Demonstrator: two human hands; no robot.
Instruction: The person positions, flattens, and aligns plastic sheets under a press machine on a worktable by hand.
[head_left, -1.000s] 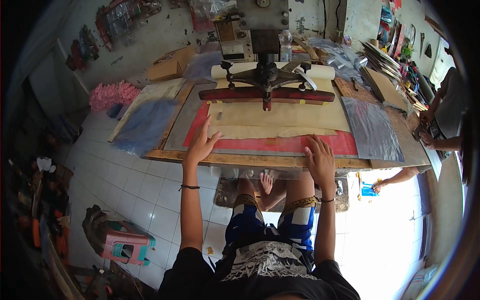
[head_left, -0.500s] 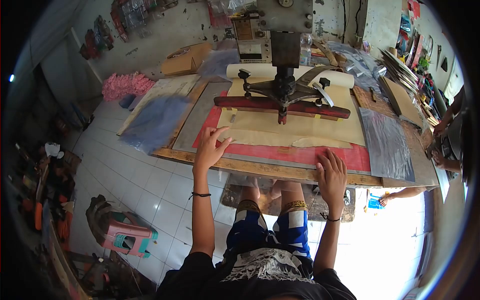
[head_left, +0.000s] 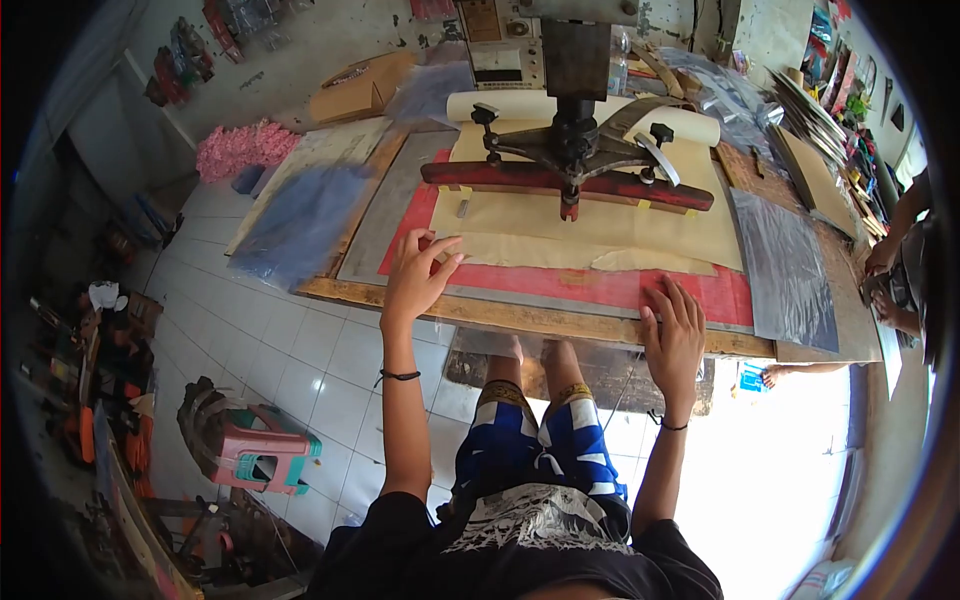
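Note:
My left hand (head_left: 412, 278) is over the left front part of a red sheet (head_left: 560, 283), its fingers curved and the thumb apart from them. My right hand (head_left: 675, 328) rests at the front right edge of the same sheet, fingers slightly spread. Nothing solid shows in either hand. A see-through film seems to hang over the table's front edge between them; whether my fingers touch it is unclear. Tan paper (head_left: 560, 225) lies on the red sheet. Above it is a black press arm (head_left: 575, 150) with a long red bar (head_left: 560, 186).
Blue plastic sheets (head_left: 305, 220) lie at the left, clear ones (head_left: 785, 265) at the right. A cardboard box (head_left: 360, 88) sits at the back left. A pink stool (head_left: 262, 455) stands on the floor. Another person's hands (head_left: 885, 258) are at the far right.
The view has shifted, moving the press and table within it. My left fingers have curled more, with index finger and thumb closer together. My right hand remains near the front right edge.

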